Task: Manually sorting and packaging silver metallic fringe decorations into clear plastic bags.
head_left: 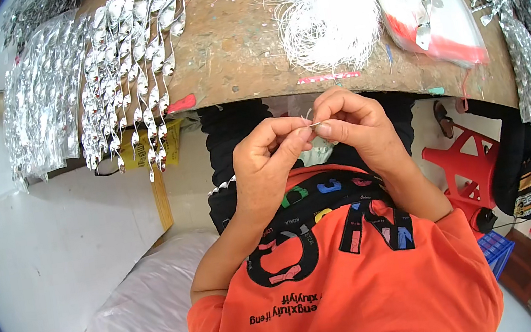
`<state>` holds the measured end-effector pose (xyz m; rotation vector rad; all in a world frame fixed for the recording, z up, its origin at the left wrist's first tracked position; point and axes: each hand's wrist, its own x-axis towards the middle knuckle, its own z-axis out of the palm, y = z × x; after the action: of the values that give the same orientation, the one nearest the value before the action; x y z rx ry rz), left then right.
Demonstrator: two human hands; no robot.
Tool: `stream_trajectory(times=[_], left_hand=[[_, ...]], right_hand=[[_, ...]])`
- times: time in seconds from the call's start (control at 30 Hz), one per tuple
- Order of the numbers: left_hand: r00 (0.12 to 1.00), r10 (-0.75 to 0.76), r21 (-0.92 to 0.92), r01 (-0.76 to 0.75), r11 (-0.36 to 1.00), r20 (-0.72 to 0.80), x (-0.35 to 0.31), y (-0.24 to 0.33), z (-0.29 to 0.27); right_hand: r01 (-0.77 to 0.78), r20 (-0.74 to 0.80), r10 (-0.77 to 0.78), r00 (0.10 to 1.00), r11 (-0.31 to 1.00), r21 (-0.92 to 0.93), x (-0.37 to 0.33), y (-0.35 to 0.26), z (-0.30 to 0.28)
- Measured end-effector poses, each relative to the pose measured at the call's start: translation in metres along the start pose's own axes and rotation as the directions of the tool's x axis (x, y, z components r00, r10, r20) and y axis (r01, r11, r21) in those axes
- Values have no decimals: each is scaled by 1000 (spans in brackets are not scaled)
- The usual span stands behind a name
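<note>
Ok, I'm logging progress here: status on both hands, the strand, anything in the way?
Left hand, right hand: pinched close together. Thin pale strand between them. Nothing visibly blocking; white cord bundle on table beyond.

A thin, partly hidden whitish strand (315, 124) runs between left grip (270, 147) and right grip (355, 121).

A red stool (479, 166) stands on pale floor (189, 189) near a brown table (228, 42).
</note>
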<state>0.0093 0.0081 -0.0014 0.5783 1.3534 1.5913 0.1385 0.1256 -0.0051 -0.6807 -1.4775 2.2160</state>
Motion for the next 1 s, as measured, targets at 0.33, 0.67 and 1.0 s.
stream_trajectory(times=[0.33,0.67,1.0], left_hand=[[998,-48,137,42,990,45,3,-3,0],[995,-89,13,88,996,51,6,-2,2],[986,-137,-41,141,989,91,9,-4,1]], right_hand=[[135,62,-121,991,933,-334,0,-9,-10],[-42,53,51,997,988,-150,-2,-10,-14],[139,39,-137,990,863,-485,0,-17,-14]])
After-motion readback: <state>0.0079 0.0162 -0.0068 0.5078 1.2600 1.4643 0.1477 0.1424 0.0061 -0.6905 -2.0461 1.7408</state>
